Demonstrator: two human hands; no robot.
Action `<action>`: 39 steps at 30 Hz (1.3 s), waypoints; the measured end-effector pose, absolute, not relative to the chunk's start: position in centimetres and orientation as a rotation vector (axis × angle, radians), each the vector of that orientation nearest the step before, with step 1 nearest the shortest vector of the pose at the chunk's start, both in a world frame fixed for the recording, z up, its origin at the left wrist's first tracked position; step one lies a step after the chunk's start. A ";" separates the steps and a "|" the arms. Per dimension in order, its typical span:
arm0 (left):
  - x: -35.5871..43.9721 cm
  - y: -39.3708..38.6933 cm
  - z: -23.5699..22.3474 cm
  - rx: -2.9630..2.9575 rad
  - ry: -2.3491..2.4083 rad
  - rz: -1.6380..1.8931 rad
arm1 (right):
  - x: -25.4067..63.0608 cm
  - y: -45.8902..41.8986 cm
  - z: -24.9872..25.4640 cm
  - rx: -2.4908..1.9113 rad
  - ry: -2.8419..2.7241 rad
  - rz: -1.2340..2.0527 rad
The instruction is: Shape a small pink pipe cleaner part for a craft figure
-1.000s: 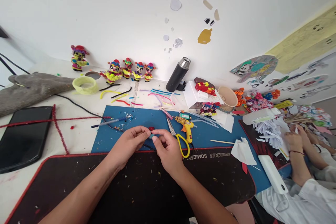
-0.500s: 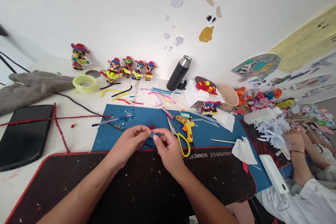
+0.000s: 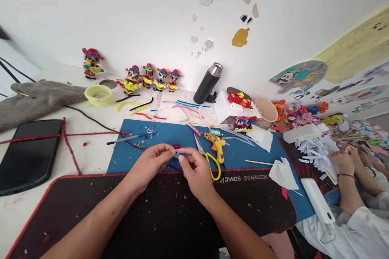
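Note:
Over the near edge of the blue mat (image 3: 179, 129), my left hand (image 3: 154, 164) and my right hand (image 3: 196, 172) meet fingertip to fingertip. Both are closed in a pinch on a small blue-grey piece (image 3: 176, 154), mostly hidden by the fingers. A small red fuzzy piece (image 3: 176, 146) shows just beyond the fingertips; I cannot tell if it is joined to the held piece. Scissors with yellow handles (image 3: 214, 168) lie right beside my right hand, next to a yellow glue gun (image 3: 218, 147). A pen (image 3: 130, 139) rests left of my left hand.
Cut pipe cleaners (image 3: 182, 111) and several fuzzy figures (image 3: 133, 81) are near the wall. A black flask (image 3: 208, 84) stands behind the mat. A phone (image 3: 28, 153) lies left, under red pipe cleaners (image 3: 91, 134). Another person's hands (image 3: 343, 160) are at right.
The view has shifted very slightly. Both hands keep their pinch on the small piece, and the right thumb has moved a little.

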State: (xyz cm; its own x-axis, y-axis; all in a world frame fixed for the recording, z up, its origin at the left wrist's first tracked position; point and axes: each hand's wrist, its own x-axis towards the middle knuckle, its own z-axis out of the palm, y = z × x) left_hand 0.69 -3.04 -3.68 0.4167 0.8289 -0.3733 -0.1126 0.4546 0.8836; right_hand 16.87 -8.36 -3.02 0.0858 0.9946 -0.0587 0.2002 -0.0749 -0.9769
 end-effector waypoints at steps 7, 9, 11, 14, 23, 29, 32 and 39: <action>0.6 -3.1 -3.8 0.905 0.948 0.704 | 16.8 -8.3 -3.0 -1.437 -1.264 1.098; 0.6 -3.1 -3.8 0.906 0.947 0.704 | 16.8 -8.3 -3.0 -1.446 -1.259 1.096; 0.6 -3.1 -3.7 0.907 0.952 0.706 | 16.9 -8.3 -3.0 -1.451 -1.256 1.094; 0.6 -3.0 -3.6 0.907 0.957 0.708 | 16.9 -8.4 -2.9 -1.443 -1.266 1.096; 0.7 -3.0 -3.6 0.911 0.960 0.713 | 16.8 -8.3 -3.1 -1.442 -1.269 1.104; 0.7 -3.1 -3.7 0.913 0.953 0.708 | 17.0 -8.3 -3.1 -1.457 -1.263 1.090; 0.7 -3.1 -3.7 0.912 0.958 0.711 | 17.1 -8.3 -3.2 -1.466 -1.264 1.085; 0.7 -3.2 -3.6 0.926 0.958 0.700 | 16.9 -8.1 -3.3 -1.482 -1.261 1.094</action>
